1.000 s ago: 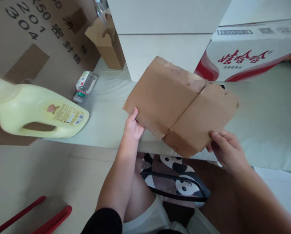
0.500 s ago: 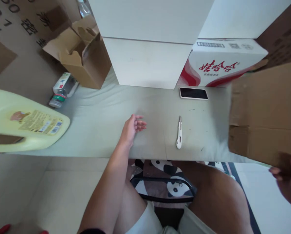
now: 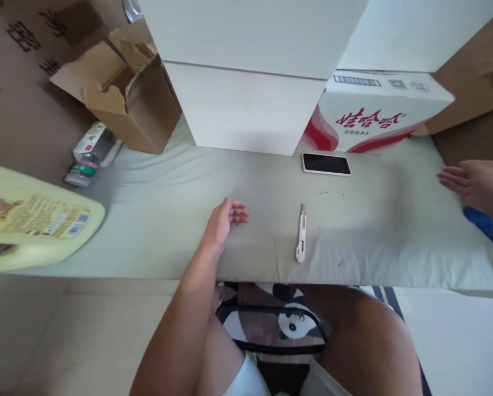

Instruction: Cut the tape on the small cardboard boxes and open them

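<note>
My left hand (image 3: 226, 219) rests on its side on the pale green cloth (image 3: 147, 231), fingers apart and nothing in them. Right of it lies a white utility knife (image 3: 301, 234), with a phone (image 3: 326, 164) farther back, its dark screen up. At the right edge of the view my right hand (image 3: 473, 181) is over the cloth with its fingers stretched out, holding nothing. A blue object (image 3: 483, 224) shows partly beneath the right wrist.
White boxes (image 3: 250, 110) stand at the back centre, beside a red-and-white carton (image 3: 370, 118). At the left are an open cardboard box (image 3: 147, 110), a plastic bottle (image 3: 85, 157) and a large yellow jug (image 3: 44, 220). The cloth's front edge borders my knees.
My right hand has let go of the brown cardboard, which has left its place at the right. That hand is now higher in view and open. The view has shifted slightly.
</note>
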Tool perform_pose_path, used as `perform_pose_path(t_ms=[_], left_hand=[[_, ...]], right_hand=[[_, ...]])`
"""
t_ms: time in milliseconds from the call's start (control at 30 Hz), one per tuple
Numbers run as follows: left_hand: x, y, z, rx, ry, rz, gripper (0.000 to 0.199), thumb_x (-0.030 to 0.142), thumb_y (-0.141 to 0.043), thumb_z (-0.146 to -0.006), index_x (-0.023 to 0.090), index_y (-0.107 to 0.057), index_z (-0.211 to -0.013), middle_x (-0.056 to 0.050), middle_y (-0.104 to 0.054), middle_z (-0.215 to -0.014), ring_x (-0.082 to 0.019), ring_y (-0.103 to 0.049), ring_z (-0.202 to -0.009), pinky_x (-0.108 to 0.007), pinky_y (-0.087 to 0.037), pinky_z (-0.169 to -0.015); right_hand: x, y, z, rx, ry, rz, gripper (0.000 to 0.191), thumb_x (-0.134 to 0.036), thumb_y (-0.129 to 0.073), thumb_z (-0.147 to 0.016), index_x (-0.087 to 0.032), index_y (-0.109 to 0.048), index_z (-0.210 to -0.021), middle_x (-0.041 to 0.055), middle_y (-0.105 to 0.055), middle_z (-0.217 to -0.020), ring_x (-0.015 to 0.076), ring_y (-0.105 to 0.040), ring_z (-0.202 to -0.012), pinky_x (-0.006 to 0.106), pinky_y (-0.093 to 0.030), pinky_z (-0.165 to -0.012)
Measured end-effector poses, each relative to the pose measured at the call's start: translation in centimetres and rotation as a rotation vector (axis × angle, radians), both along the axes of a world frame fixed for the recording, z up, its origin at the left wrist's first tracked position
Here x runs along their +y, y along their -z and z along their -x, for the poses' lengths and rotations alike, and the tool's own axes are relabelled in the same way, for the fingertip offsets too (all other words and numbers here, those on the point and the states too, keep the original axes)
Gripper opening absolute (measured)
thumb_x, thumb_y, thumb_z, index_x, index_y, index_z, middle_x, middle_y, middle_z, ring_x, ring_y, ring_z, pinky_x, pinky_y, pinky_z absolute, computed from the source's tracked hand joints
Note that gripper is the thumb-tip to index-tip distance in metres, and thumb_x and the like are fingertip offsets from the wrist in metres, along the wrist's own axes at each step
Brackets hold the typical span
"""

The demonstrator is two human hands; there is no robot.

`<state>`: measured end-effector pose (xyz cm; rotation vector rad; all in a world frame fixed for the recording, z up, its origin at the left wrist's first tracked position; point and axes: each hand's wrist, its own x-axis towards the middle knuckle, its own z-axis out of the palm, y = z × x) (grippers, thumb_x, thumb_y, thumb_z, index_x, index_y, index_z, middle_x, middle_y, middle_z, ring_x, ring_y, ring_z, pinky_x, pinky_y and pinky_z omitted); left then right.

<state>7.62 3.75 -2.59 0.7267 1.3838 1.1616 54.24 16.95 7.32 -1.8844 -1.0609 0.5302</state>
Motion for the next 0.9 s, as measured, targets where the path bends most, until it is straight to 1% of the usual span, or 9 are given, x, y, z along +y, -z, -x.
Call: perform_pose_path(t_ms=[67,133,267,333,467,600,700,800,900], left_hand=[[0.0,-0.3,0.4,-0.007,-0.024,-0.004,0.054,0.066,-0.047,-0.091,0.017,-0.067,-0.081,-0.008,-0.074,-0.074,-0.017,-0.068,-0.065,-0.03,-0.055,-0.067],[-0.1,-0.5,0.8,-0.027,-0.06,-0.038,0.053,0.065,-0.046,-0.091,0.018,-0.065,-0.078,-0.007,-0.071,-0.071,-0.017,-0.067,-0.063,-0.03,-0.054,-0.066],[-0.6,-0.7,1.7,-0.057,-0.177,-0.153,0.046,0.057,-0.047,-0.09,0.019,-0.059,-0.068,-0.002,-0.06,-0.061,-0.013,-0.059,-0.056,-0.028,-0.049,-0.062],[-1.0,-0.8,2.4,-0.071,-0.239,-0.216,0.043,0.053,-0.047,-0.09,0.02,-0.053,-0.062,0.0,-0.053,-0.058,-0.012,-0.055,-0.053,-0.027,-0.047,-0.061],[-1.7,-1.1,4.2,-0.105,-0.316,-0.251,0.043,0.043,-0.044,-0.091,0.021,-0.044,-0.055,0.0,-0.05,-0.057,-0.011,-0.052,-0.055,-0.028,-0.044,-0.063],[-1.9,-1.4,5.9,-0.097,-0.351,-0.211,0.044,0.039,-0.041,-0.092,0.02,-0.045,-0.052,-0.001,-0.051,-0.057,-0.011,-0.049,-0.056,-0.028,-0.04,-0.062],[-1.7,-1.6,6.7,-0.098,-0.342,-0.209,0.038,0.034,-0.041,-0.089,0.02,-0.05,-0.055,0.0,-0.051,-0.057,-0.011,-0.048,-0.056,-0.028,-0.04,-0.062],[-1.5,-1.8,7.3,-0.129,-0.33,-0.222,0.035,0.032,-0.041,-0.089,0.02,-0.051,-0.057,0.001,-0.051,-0.058,-0.011,-0.048,-0.057,-0.028,-0.04,-0.063],[-1.4,-2.1,7.8,-0.188,-0.327,-0.218,0.033,0.031,-0.043,-0.088,0.02,-0.05,-0.058,0.001,-0.051,-0.058,-0.011,-0.047,-0.058,-0.028,-0.039,-0.063]], right_hand=[[-0.1,1.5,3.5,0.068,-0.015,0.091,0.024,-0.002,-0.049,-0.085,-0.023,-0.044,-0.075,0.0067,-0.056,-0.077,0.0171,-0.064,-0.072,0.049,-0.054,-0.089],[-0.6,2.8,7.4,0.094,-0.101,0.167,0.02,-0.001,-0.048,-0.088,-0.02,-0.05,-0.081,0.0087,-0.061,-0.081,0.0155,-0.066,-0.074,0.043,-0.054,-0.089],[-0.9,4.3,16.3,0.009,-0.422,0.228,0.007,-0.009,-0.056,-0.091,-0.016,-0.058,-0.092,0.008,-0.065,-0.083,0.0141,-0.062,-0.074,0.039,-0.053,-0.087],[-0.6,4.4,21.4,-0.079,-0.63,0.217,0.01,-0.011,-0.059,-0.09,-0.014,-0.062,-0.098,0.0071,-0.066,-0.083,0.0146,-0.061,-0.076,0.039,-0.052,-0.087],[0.1,3.8,32.8,-0.248,-0.979,0.107,0.019,-0.017,-0.064,-0.084,-0.016,-0.07,-0.102,0.0091,-0.071,-0.102,0.0188,-0.065,-0.087,0.041,-0.051,-0.095],[0.6,2.4,44.9,-0.476,-1.356,-0.204,0.029,-0.015,-0.06,-0.081,-0.018,-0.071,-0.108,0.0116,-0.064,-0.128,0.0204,-0.068,-0.086,0.042,-0.058,-0.086],[1.5,1.0,53.0,-0.513,-1.429,-0.336,0.033,-0.009,-0.056,-0.082,-0.018,-0.069,-0.111,0.0107,-0.058,-0.14,0.0217,-0.066,-0.107,0.038,-0.055,-0.097],[2.9,-0.2,58.8,-0.444,-1.373,-0.378,0.045,-0.006,-0.056,-0.082,-0.019,-0.061,-0.124,0.0078,-0.055,-0.143,0.0218,-0.053,-0.132,0.036,-0.048,-0.111],[4.6,-0.6,61.8,-0.334,-1.206,-0.224,0.051,-0.01,-0.062,-0.081,-0.025,-0.058,-0.13,0.0085,-0.061,-0.133,0.0267,-0.063,-0.115,0.049,-0.054,-0.103]])
